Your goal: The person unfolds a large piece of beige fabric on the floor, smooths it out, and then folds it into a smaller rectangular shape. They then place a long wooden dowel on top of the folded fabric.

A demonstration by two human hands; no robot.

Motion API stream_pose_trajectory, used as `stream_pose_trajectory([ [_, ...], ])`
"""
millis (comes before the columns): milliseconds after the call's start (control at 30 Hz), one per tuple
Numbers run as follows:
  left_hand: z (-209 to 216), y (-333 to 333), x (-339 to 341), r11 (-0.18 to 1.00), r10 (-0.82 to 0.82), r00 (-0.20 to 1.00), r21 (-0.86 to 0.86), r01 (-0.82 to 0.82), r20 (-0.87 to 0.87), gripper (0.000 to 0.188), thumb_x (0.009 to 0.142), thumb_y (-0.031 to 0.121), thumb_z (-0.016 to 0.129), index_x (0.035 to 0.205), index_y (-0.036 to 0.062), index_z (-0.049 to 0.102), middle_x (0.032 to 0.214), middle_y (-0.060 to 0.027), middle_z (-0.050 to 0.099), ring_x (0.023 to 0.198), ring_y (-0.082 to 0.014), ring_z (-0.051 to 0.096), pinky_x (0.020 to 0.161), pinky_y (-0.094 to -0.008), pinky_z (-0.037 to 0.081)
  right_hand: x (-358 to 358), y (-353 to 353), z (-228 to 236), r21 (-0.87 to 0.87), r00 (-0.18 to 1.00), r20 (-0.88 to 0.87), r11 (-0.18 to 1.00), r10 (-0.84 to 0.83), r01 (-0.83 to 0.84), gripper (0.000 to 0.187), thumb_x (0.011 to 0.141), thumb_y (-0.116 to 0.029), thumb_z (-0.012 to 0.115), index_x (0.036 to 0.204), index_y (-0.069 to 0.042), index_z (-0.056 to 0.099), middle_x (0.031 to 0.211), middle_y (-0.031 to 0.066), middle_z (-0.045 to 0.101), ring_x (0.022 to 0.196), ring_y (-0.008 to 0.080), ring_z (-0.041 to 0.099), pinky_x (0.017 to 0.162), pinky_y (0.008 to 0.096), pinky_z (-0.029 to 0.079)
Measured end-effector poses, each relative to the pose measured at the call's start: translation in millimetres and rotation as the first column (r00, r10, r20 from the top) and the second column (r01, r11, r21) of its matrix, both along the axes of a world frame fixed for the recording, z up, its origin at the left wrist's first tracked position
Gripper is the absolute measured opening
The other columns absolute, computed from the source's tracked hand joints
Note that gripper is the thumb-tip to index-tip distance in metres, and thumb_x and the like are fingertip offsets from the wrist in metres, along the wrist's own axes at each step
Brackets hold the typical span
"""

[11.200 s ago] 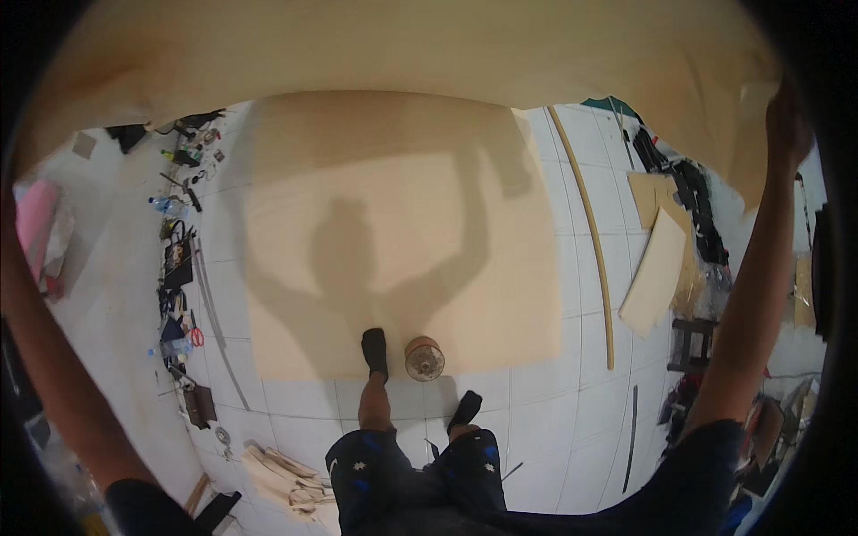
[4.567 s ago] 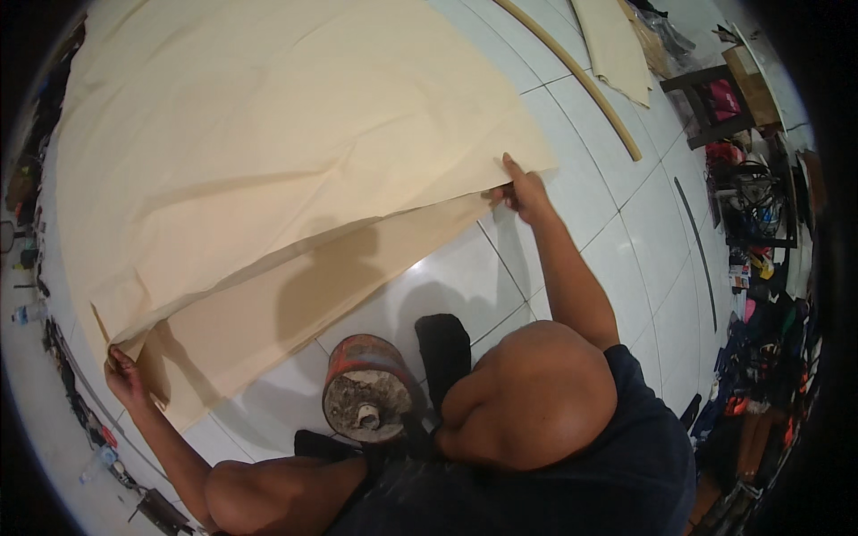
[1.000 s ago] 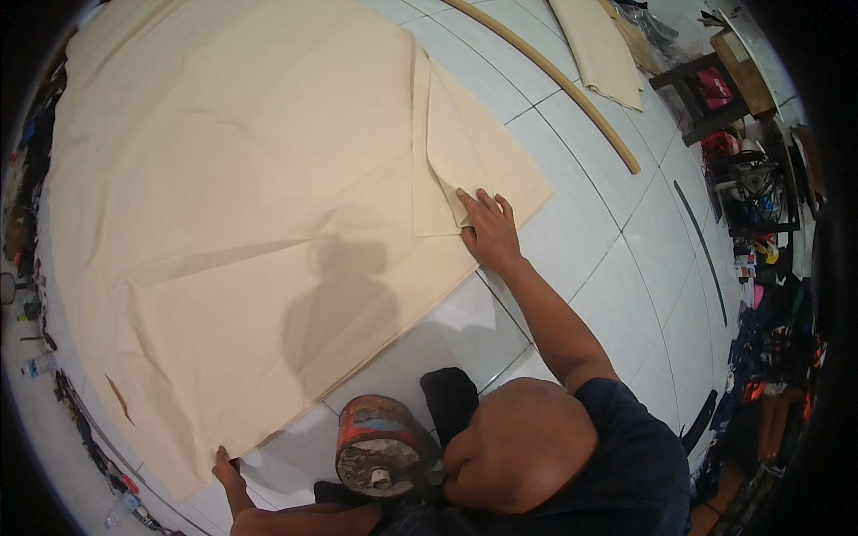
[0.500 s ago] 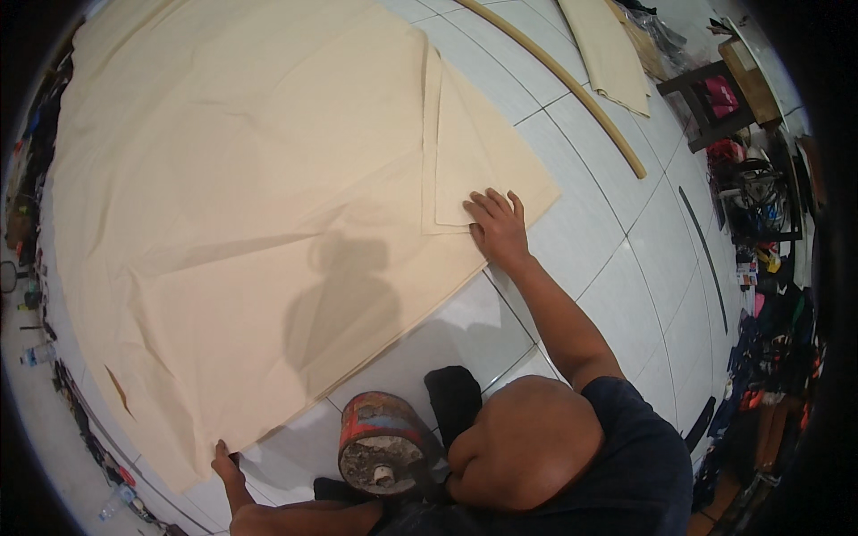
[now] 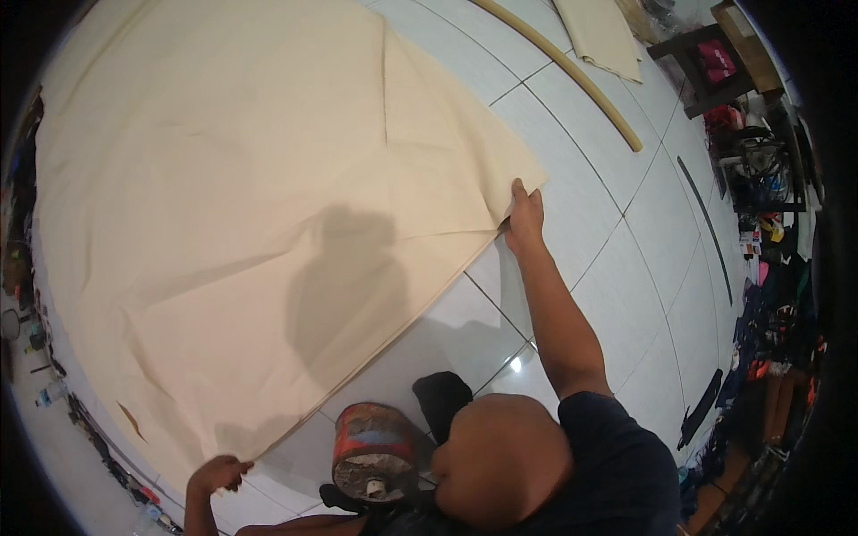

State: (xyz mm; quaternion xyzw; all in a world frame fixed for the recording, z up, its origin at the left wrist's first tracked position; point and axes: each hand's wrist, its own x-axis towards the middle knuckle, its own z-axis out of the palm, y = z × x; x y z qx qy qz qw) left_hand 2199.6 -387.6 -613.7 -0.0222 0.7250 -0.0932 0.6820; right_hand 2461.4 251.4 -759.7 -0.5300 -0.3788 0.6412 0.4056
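Observation:
A wide sheet of cream cloth (image 5: 223, 179) covers much of the tiled floor in front of me, with creases running across it. At its right corner, my right hand (image 5: 524, 216) grips the cloth edge, thumb on top and the other fingers partly hidden. The edge rises slightly there, showing a small dark gap. My left hand (image 5: 219, 473) is over the near left corner with its fingers curled in. Whether cloth is caught in those fingers I cannot make out. Between the hands, close to my bent knee (image 5: 505, 456), stands a worn red and grey cylindrical weight (image 5: 374, 447).
A long tan pole (image 5: 572, 67) lies on white tiles at the right, near a folded cream cloth (image 5: 603, 40). A dark stool (image 5: 702, 67) and piled clutter (image 5: 760, 170) line the right side. Thin dark strips (image 5: 706, 228) lie nearer. Bottles (image 5: 49, 393) stand far left.
My right hand has gone from lying flat on the cloth to gripping its edge. The layered fold beside it has shifted out flatter. My left hand has moved slightly and curled over the near corner.

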Motion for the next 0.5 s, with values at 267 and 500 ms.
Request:
stream_pose_trajectory([
  [267,11.4,294.0,14.7,0.561,0.220,0.897,0.802,0.205,-0.383,0.022,0.083,0.017,0.071,0.089,-0.0005,0.058,0.074,-0.0051,0.056,0.067,-0.0123,0.051,0.061,-0.0291,0.044,-2.5,-12.4,29.1,-0.190,0.991,-0.131,0.982,-0.020,-0.005,0.037,0.095,-0.019,0.058,0.122,0.000,0.040,0.121,0.0142,0.054,0.110,0.0232,0.056,0.092,0.0382,0.048],
  [500,-74.4,479.2,124.8,0.110,0.110,0.629,0.638,0.762,-0.770,0.055,0.081,0.021,0.066,0.131,0.0072,0.049,0.139,-0.0224,0.040,0.129,-0.0421,0.037,0.105,-0.0541,0.033,-4.8,-29.4,40.1,0.016,0.918,0.278,0.955,0.281,-0.297,0.066,0.081,-0.010,0.074,0.129,0.001,0.031,0.122,0.0180,0.051,0.110,0.0240,0.055,0.091,0.0357,0.049],
])
